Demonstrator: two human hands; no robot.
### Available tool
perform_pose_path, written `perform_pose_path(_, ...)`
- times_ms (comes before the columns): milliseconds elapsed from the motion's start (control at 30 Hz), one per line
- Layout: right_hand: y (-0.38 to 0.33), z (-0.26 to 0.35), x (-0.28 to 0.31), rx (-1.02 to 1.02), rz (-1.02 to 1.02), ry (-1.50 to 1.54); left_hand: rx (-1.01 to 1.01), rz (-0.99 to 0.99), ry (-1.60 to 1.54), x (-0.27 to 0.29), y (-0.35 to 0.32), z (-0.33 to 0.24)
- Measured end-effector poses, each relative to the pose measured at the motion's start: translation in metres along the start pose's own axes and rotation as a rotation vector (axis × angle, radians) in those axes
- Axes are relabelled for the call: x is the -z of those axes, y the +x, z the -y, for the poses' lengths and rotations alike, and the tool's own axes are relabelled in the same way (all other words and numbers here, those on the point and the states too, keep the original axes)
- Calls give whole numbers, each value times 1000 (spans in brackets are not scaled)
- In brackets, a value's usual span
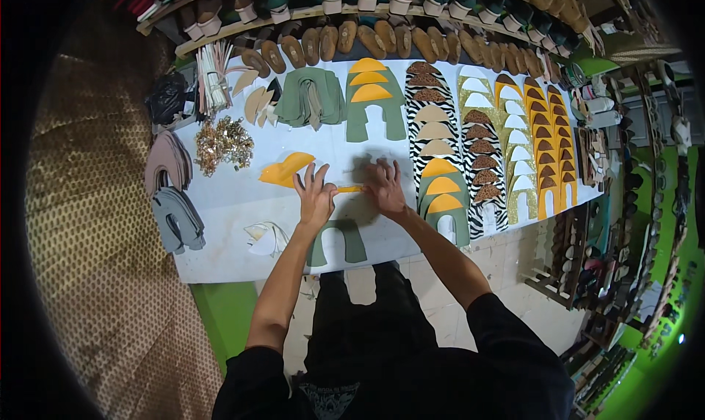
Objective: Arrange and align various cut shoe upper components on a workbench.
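Observation:
My left hand (317,194) and my right hand (385,189) pinch the two ends of a yellow leather-like piece (349,189), seen nearly edge-on as a narrow strip between them. Below it, at the table's near edge, lies a green U-shaped cutout (355,245). Left of my left hand rest loose yellow half-round pieces (283,172), overlapping each other. To the right of my right hand runs a column of green U-shaped pieces with yellow half-rounds (443,186) laid on them, below zebra-striped ones with beige half-rounds (435,131).
Columns of patterned cutouts (547,163) cover the white table's (220,218) right side. Green stacks (301,97) lie at the back, with metal buckles (224,145), pink (167,159) and grey cutouts (176,218) at left. Shoe forms (345,37) line the far edge. White scraps (266,238) sit near left.

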State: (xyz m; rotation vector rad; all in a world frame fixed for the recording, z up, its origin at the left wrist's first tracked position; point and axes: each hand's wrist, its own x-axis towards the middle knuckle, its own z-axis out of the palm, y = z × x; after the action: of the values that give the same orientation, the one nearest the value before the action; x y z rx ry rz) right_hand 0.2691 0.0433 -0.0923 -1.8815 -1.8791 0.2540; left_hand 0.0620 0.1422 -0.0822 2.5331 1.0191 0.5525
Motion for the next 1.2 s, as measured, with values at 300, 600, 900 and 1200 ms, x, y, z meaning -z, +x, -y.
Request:
perform_pose_path(300,6,19,-2,135,7,5,-97,-42,47,2,-8,-2)
perform_pose_path(600,2,34,-1,153,-2,144,-70,-25,20,9,-12,-12)
perform_pose_path(900,4,25,-16,166,67,51,-133,-15,-26,14,-10,-19)
perform_pose_path(1200,-8,21,-14,69,-8,137,-81,43,8,2,-9,-16)
